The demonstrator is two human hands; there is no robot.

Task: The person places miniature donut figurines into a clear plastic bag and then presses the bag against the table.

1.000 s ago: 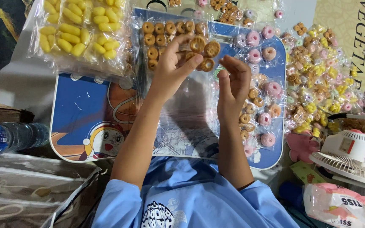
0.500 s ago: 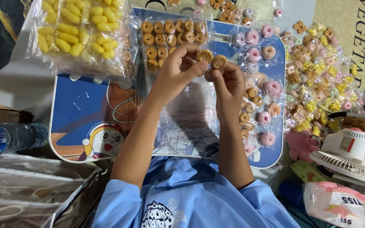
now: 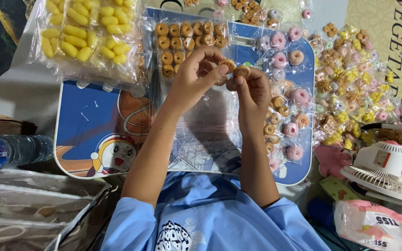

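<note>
Both hands meet over a small blue cartoon-printed table (image 3: pixel 98 135). My left hand (image 3: pixel 196 74) pinches a small brown ring-shaped piece (image 3: pixel 229 64) at its fingertips. My right hand (image 3: pixel 252 90) pinches a second brown ring (image 3: pixel 242 71) right beside it, the two rings nearly touching. A clear plastic sheet (image 3: pixel 205 135) hangs under the hands. Just behind the fingers lies a clear bag of brown rings (image 3: pixel 182 39).
A bag of yellow oblong pieces (image 3: pixel 84 32) lies at the back left. Pink rings in clear packets (image 3: pixel 287 51) and a heap of mixed small pieces (image 3: pixel 354 83) lie to the right. A white fan (image 3: pixel 387 167), a water bottle (image 3: pixel 5 151) and plastic bags (image 3: pixel 33 204) flank me.
My right hand rose from lower on the plastic and came up to my left hand. Each hand now pinches a brown ring, and the rings sit side by side.
</note>
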